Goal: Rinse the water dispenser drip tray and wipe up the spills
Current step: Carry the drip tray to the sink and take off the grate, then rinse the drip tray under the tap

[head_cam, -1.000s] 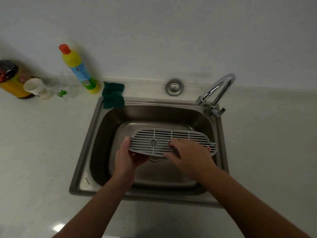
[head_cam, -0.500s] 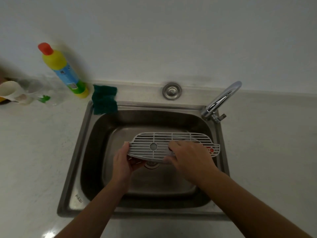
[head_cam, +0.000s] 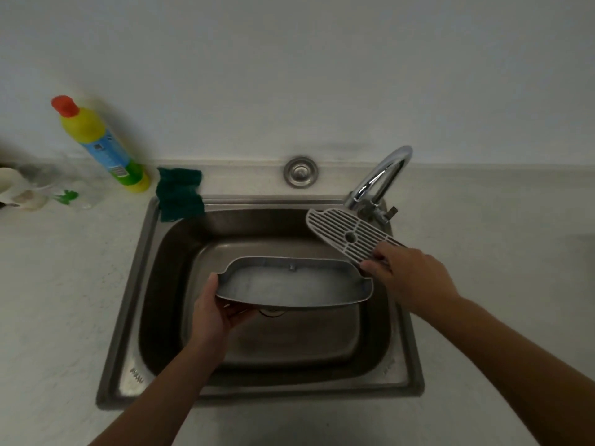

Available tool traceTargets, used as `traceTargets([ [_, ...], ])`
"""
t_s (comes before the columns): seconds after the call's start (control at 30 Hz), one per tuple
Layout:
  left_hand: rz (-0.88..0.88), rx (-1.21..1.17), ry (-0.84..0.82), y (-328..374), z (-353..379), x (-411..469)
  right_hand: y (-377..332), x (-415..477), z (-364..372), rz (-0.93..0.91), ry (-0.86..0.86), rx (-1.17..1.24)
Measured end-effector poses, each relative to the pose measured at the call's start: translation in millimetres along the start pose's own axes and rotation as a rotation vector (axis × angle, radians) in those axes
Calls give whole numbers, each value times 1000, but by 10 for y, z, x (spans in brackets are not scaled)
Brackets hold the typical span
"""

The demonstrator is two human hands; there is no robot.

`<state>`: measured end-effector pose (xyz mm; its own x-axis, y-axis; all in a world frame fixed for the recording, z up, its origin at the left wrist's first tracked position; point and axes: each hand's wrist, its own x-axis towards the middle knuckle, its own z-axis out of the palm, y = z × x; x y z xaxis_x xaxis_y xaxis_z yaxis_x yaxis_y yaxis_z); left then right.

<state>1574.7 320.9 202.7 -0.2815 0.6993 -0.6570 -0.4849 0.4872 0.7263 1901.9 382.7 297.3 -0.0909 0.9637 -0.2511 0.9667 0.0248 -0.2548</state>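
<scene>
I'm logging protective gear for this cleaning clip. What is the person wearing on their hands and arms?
Nothing that shows. The left hand and right hand are bare, without gloves. The left forearm and right forearm are uncovered to the frame's edge: no sleeve, watch or bracelet. No ring shows in the dim picture.

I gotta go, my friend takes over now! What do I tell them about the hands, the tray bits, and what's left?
Left hand grips the left end of the tray basin over the sink; pale liquid seems to lie in it.
Right hand pinches the grille, held up near the tap.
Done: grille is off the basin.
Left: no water visibly running; rinse both parts, then wipe spills. A green cloth lies at the sink's back left corner.
</scene>
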Motion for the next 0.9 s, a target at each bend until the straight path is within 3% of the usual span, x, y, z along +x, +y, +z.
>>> traceTargets([
  [0.13, 14, -9, 18, -4, -19, -178, 517, -16, 200, 150, 4, -141],
  [0.27, 8, -62, 43, 3, 7, -347, 949, -150, 461, 149, 10, -294],
  [0.5, 23, -120, 69, -1, 67, -498, 1095, -271, 741, 213, 126, 22],
  [0.63, 42, -86, 75, 36, 55, -481, 1134, -350, 753, 244, 188, 61],
  [0.73, 81, -56, 77, 86, 9, -439, 968, -412, 744, 223, 246, 149],
  [0.9, 192, 9, 68, 310, -58, -358, 433, -552, 841, 148, 188, 513],
])
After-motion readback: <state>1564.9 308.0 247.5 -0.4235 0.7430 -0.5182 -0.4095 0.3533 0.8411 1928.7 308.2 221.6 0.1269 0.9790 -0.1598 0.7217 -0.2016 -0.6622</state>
